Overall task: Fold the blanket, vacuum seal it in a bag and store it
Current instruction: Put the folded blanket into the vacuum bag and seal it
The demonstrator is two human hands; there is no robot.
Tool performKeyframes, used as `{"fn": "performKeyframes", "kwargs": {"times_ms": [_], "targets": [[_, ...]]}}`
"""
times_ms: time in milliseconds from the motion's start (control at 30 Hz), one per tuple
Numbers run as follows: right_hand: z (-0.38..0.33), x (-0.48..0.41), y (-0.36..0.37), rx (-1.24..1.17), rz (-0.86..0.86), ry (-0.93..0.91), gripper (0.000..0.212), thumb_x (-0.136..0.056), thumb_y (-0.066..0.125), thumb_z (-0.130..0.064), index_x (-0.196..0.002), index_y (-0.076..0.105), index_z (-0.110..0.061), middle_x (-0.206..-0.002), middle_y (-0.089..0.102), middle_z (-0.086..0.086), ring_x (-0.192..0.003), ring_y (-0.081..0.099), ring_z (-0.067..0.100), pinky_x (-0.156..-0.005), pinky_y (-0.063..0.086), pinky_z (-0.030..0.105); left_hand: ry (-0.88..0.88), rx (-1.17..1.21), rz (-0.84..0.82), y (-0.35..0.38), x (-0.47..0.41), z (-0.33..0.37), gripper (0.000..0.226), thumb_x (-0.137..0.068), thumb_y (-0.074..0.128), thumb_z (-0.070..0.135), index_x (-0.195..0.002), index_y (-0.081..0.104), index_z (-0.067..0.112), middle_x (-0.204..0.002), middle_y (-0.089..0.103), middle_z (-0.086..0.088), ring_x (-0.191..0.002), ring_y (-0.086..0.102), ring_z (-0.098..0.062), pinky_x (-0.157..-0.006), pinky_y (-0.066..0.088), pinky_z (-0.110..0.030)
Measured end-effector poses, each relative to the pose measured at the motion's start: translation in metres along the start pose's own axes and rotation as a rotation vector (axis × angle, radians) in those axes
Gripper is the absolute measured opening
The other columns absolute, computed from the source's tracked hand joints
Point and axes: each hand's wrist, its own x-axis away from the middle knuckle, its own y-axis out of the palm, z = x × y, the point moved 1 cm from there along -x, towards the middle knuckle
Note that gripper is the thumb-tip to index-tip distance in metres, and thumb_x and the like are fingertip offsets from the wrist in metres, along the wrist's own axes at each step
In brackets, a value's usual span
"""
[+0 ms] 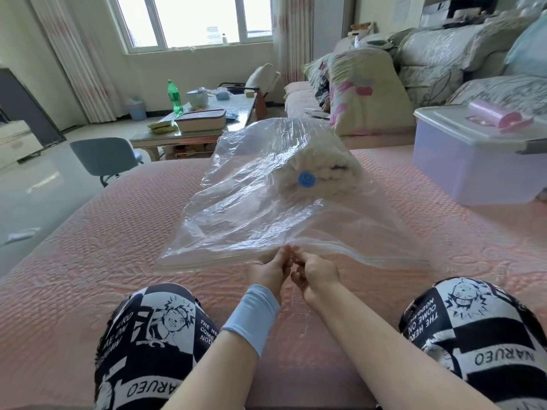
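A person sits on a bed (88,232) with a pink quilted cover, knees spread wide in black-and-white printed trousers. Between the knees lies a clear plastic bag (251,208), reaching away from the person. The white fluffy blanket (334,161) is folded inside the bag's far end, and a round blue valve (307,179) sits on the bag's top just in front of it. The near part of the bag holds no blanket and is puffed up and wrinkled.

The left hand (268,270), with a pale blue sleeve (251,315) on its wrist, and the right hand (319,272) meet at the middle of the bag's near edge. The fingers (285,253) of both hands are curled and pinch the zip strip there, almost touching each other.

At the right, on the bed, stands a clear storage box (461,170) with its lid on and a pink roll (497,116) lying on top. Past the foot of the bed is a low glass-topped surface (236,110) bearing a green bottle (174,97), a flat lidded box (200,121) and a pale pot (197,97). A blue-grey chair (103,156) stands on the glossy floor (35,184) between the bed and that surface, and a small blue bin (136,108) stands near the wall. A wide window (192,19) with pale curtains (80,54) fills the far wall. To the right a sofa (299,99) carries a flowered pillow (364,93) and a pile of grey cushions (438,54).
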Motion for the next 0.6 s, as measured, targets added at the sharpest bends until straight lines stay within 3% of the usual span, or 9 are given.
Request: {"fn": "performKeyframes", "kwargs": {"times_ms": [233, 367, 600], "targets": [[-0.012, -0.007, -0.001, -0.133, 0.192, -0.015, 0.011, -0.091, 0.063, 0.007, -0.083, 0.063, 0.000, -0.071, 0.055, 0.006, -0.047, 0.044, 0.011, -0.039, 0.043, 0.018, -0.051, 0.063, 0.094, 0.002, 0.000, 0.002, 0.006, -0.082, 0.074, 0.004, -0.078, 0.071, 0.001, -0.066, 0.067, -0.007, -0.054, 0.056, -0.013, -0.052, 0.051, -0.019], [-0.024, -0.013, -0.013, -0.184, 0.210, -0.040, 0.019, -0.093, 0.058, 0.009, -0.080, 0.064, -0.004, -0.074, 0.059, 0.005, -0.057, 0.048, 0.011, -0.040, 0.046, 0.018, -0.094, 0.074, 0.108, 0.000, -0.002, 0.003, 0.006, -0.084, 0.072, 0.007, -0.081, 0.070, 0.003, -0.066, 0.068, -0.005, -0.051, 0.056, -0.010, -0.048, 0.050, -0.017], [-0.040, -0.017, -0.033, -0.228, 0.244, -0.067, 0.021, -0.092, 0.059, 0.009, -0.079, 0.064, -0.007, -0.068, 0.052, 0.004, -0.050, 0.043, 0.010, -0.039, 0.046, 0.017, -0.097, 0.123, 0.160, -0.004, -0.003, 0.004, 0.006, -0.086, 0.071, 0.009, -0.089, 0.070, 0.004, -0.069, 0.067, -0.005, -0.049, 0.057, -0.008, -0.046, 0.050, -0.016]]}}
